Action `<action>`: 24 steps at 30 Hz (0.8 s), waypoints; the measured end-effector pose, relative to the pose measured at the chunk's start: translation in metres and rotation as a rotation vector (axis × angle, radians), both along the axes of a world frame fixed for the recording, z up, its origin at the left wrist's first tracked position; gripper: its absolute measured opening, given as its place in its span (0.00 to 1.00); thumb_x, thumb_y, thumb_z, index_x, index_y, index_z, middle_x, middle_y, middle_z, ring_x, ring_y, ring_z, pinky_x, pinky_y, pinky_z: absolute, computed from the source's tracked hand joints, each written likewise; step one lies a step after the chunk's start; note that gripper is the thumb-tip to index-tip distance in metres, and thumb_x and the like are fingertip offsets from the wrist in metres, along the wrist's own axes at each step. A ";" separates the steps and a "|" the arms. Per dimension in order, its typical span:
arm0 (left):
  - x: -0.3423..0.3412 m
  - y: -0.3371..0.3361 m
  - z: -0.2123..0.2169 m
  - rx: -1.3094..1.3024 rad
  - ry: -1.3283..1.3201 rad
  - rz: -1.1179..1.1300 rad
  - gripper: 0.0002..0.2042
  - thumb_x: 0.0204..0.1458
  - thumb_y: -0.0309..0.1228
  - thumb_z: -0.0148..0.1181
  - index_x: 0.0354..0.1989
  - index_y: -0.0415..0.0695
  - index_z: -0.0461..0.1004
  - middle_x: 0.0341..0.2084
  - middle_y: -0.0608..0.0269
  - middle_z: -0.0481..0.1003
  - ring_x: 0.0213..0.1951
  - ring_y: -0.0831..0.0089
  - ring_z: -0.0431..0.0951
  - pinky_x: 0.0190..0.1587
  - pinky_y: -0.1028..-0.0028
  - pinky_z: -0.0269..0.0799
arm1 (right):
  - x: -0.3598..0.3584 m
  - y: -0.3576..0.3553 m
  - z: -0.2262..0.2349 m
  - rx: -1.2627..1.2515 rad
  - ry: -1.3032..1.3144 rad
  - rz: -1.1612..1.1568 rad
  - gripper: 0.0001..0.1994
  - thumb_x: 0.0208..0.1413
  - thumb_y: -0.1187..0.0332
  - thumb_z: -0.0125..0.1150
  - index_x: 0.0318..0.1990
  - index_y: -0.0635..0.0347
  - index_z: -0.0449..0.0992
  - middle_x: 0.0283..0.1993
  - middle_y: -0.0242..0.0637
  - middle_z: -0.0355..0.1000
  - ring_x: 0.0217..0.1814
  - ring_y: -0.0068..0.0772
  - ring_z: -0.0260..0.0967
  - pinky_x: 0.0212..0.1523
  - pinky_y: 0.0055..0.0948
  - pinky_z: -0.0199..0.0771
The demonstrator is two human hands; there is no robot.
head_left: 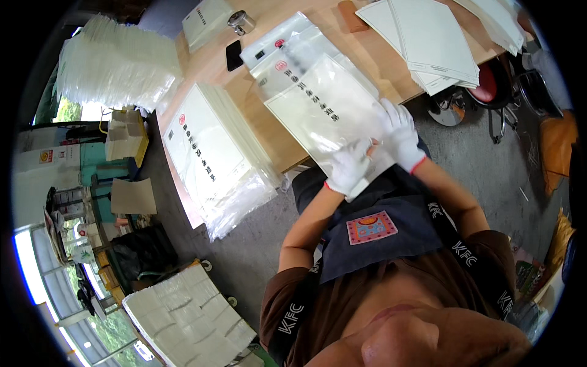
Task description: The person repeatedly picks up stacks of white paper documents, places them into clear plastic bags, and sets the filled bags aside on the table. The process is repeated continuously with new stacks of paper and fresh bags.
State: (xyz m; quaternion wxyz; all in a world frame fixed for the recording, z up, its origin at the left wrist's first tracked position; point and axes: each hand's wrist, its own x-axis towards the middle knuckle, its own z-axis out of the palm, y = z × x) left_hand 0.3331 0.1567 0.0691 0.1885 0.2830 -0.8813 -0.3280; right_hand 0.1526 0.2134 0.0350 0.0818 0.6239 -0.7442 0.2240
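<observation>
Down low, both gloved: left hand [348, 168] closed on the near end of a clear plastic bag [324, 110] with a white sheet inside, right hand [400, 131] partly curled, fingers on the bag's right edge. Bag flat at the near edge of the wooden counter [257, 116], its near end sticking out over the lap. Beside it on the left, a stack of filled bags [211, 156]; farther back, white paper sheets [428, 37].

head view: sitting on the person's head, looking steeply down | facing forward over the wooden surface [367, 58] and floor [257, 244] | framing both gloved hands close, chin at lower edge | fisheye bending edges
</observation>
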 end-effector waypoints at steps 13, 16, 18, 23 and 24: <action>0.141 0.079 -0.015 -0.180 0.083 0.280 0.09 0.38 0.25 0.65 0.22 0.45 0.68 0.20 0.60 0.69 0.23 0.60 0.72 0.25 0.65 0.68 | 0.000 0.098 0.018 0.847 -0.194 0.155 0.13 0.57 0.60 0.44 0.40 0.56 0.72 0.22 0.44 0.73 0.25 0.49 0.73 0.26 0.45 0.72; 0.146 0.104 -0.013 0.037 -0.008 0.207 0.07 0.43 0.31 0.62 0.25 0.45 0.70 0.22 0.59 0.70 0.23 0.60 0.73 0.24 0.66 0.68 | 0.002 0.128 0.016 1.083 -0.346 0.275 0.14 0.56 0.58 0.45 0.43 0.52 0.71 0.29 0.44 0.75 0.32 0.42 0.76 0.29 0.42 0.74; 0.145 0.105 -0.015 0.033 -0.002 0.151 0.07 0.44 0.32 0.61 0.27 0.46 0.70 0.24 0.59 0.70 0.23 0.60 0.73 0.24 0.66 0.68 | 0.003 0.126 0.013 0.890 -0.330 0.388 0.13 0.55 0.58 0.46 0.41 0.52 0.73 0.30 0.44 0.75 0.33 0.42 0.76 0.29 0.41 0.74; 0.105 0.049 -0.016 -0.364 -0.006 0.320 0.09 0.38 0.24 0.64 0.26 0.46 0.68 0.23 0.59 0.68 0.21 0.60 0.71 0.22 0.65 0.66 | -0.004 0.061 0.009 0.701 -0.103 0.354 0.13 0.54 0.60 0.47 0.27 0.56 0.74 0.20 0.45 0.71 0.23 0.49 0.72 0.24 0.45 0.71; 0.098 0.043 -0.009 -0.314 0.026 0.387 0.09 0.37 0.23 0.62 0.25 0.46 0.68 0.23 0.59 0.68 0.21 0.60 0.70 0.22 0.65 0.66 | -0.015 0.051 0.007 0.409 -0.260 0.284 0.13 0.55 0.61 0.46 0.26 0.57 0.73 0.20 0.46 0.71 0.22 0.50 0.71 0.24 0.47 0.70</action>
